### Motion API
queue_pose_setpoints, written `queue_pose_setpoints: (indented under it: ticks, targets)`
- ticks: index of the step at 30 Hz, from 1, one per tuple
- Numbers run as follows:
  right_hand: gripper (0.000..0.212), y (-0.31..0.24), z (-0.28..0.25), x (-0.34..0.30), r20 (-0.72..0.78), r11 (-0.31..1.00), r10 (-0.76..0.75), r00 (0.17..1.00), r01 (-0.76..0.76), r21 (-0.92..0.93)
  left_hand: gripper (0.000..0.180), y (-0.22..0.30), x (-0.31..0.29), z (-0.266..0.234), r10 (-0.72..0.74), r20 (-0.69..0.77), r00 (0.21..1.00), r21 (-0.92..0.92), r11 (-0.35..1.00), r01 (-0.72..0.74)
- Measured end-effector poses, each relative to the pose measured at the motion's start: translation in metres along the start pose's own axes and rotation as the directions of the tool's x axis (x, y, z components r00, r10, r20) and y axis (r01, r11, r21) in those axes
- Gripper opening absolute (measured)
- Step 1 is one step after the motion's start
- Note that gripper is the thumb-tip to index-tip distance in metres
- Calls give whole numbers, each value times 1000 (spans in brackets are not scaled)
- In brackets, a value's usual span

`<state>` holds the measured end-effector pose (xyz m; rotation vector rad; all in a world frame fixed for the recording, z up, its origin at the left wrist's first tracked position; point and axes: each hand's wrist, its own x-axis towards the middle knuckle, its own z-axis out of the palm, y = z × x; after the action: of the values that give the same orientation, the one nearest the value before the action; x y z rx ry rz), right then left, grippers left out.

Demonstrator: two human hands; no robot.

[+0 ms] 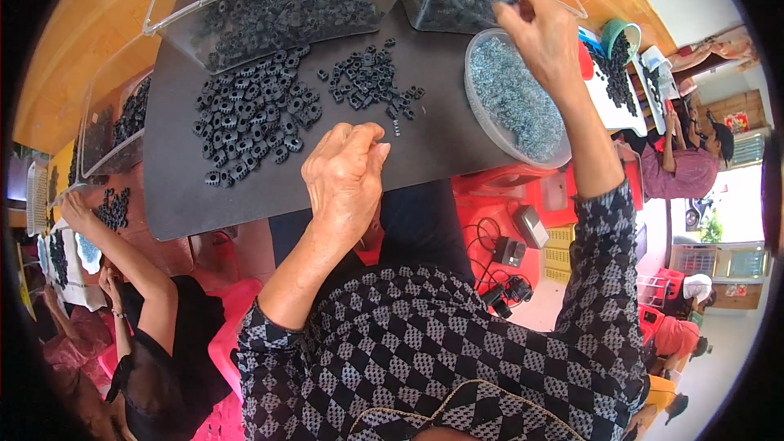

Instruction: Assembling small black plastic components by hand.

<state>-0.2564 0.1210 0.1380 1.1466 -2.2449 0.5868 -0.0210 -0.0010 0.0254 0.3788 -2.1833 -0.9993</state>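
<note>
Apparently both hands, left (345,175) and right (543,33), curl closed, hiding any contents.

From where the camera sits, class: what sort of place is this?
Probably a small assembly workshop: heaps of black plastic parts on a dark board, a bowl of metal washers, and other workers alongside.

Red plastic crates (523,188), black cables (490,265)

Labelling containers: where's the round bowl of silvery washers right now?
In the head view, the round clear bowl of silvery washers sits at the right end of the dark board, just under the raised right hand, right of the small black-part pile.
</note>
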Motion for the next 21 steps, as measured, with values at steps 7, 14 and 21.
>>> queue_pose_setpoints:
  ticks: [7,14,21]
  targets:
    - [22,18,24,46,38,969,-26,999,35,-243,20,-16,16,-3,6,40,999,90,996,-9]
    - [18,-1,10,51,110,988,100,989,-85,-131,20,-25,24,4,8,110,994,157,987,-25]
    - [12,-13,19,6,-174,966,-249,953,257,23,22,-31,34,10,230,95,969,142,960,-242]
